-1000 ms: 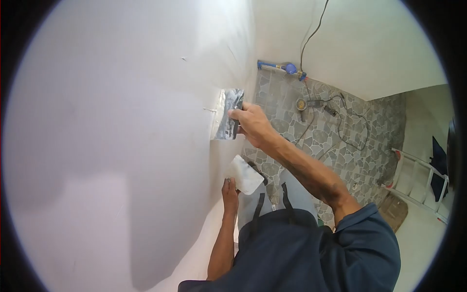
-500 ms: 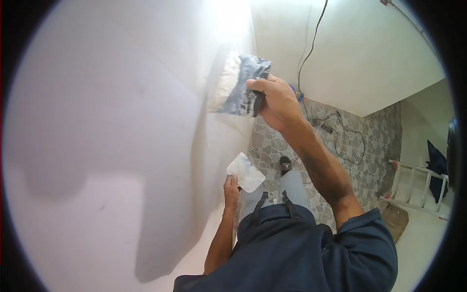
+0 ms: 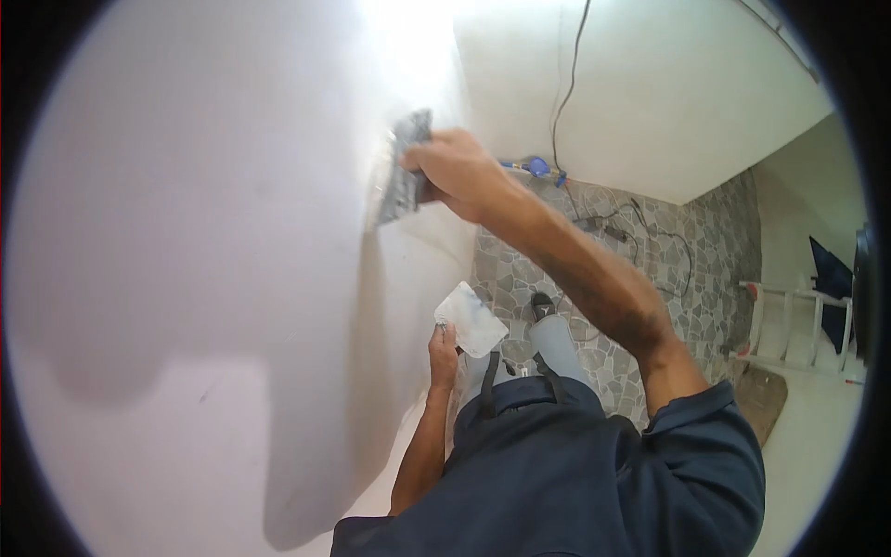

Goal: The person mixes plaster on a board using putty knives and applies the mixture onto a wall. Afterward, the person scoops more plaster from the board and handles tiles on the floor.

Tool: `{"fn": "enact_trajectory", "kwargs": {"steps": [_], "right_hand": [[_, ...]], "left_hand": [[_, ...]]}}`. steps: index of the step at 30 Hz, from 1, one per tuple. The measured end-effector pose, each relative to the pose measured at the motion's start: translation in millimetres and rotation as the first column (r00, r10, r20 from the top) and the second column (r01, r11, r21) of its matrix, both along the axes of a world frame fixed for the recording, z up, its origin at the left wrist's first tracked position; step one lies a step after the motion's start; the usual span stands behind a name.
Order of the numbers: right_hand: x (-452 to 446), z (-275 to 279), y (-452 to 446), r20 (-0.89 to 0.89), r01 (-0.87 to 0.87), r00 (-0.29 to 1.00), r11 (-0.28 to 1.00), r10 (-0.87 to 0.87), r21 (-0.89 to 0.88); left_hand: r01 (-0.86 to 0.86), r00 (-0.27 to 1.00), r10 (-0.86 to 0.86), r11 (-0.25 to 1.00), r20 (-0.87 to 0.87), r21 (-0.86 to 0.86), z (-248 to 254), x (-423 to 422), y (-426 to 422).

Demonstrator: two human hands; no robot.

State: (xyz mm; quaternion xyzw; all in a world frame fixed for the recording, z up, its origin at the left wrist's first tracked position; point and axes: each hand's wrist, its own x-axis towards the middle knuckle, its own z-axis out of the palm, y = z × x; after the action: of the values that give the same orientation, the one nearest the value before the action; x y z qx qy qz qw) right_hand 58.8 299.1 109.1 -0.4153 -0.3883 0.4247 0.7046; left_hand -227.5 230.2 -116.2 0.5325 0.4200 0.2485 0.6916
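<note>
My right hand (image 3: 459, 172) is wrapped round the handle side of a wide putty knife (image 3: 406, 172), its grey blade smeared with white filler. The blade stands tilted with its filler-covered edge against, or very close to, the pale wall (image 3: 186, 204) on the left; I cannot tell whether it touches. Lower down, near my waist, my left hand (image 3: 445, 353) grips a second, pale flat plate (image 3: 471, 320) like a plasterer's hawk or spreader, coated in white with a bluish smear. Its handle is hidden.
A dark cable (image 3: 575, 70) hangs down the far wall to the stone-patterned floor (image 3: 673, 241), where more cord lies. A blue object (image 3: 538, 167) sits at that wall's foot. A white ladder (image 3: 787, 325) and a brown mat (image 3: 761, 404) lie at the right.
My right hand has carried the putty knife left toward the wall, and the blade has turned more edge-on. My left hand and its plate have hardly moved.
</note>
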Motion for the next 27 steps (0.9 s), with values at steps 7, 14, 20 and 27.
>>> {"fn": "enact_trajectory", "kwargs": {"steps": [7, 14, 20, 27], "right_hand": [[32, 105, -43, -0.446, -0.060, 0.890, 0.994, 0.096, 0.094], [103, -142, -4, -0.611, 0.005, 0.782, 0.982, -0.123, -0.191], [81, -427, 102, -0.698, -0.139, 0.661, 0.870, -0.273, -0.473], [60, -392, 157, -0.615, -0.229, 0.749, 0.774, -0.247, -0.590]], "left_hand": [[0.020, 0.998, -0.016, 0.998, 0.066, -0.065, 10, 7, 3], [-0.141, 0.987, 0.135, 0.988, -0.086, -0.069, 9, 7, 1], [-0.375, 0.926, 0.368, 0.923, -0.088, -0.090, 19, 35, -6], [-0.508, 0.861, 0.499, 0.851, -0.099, -0.133, 26, 75, -23]]}}
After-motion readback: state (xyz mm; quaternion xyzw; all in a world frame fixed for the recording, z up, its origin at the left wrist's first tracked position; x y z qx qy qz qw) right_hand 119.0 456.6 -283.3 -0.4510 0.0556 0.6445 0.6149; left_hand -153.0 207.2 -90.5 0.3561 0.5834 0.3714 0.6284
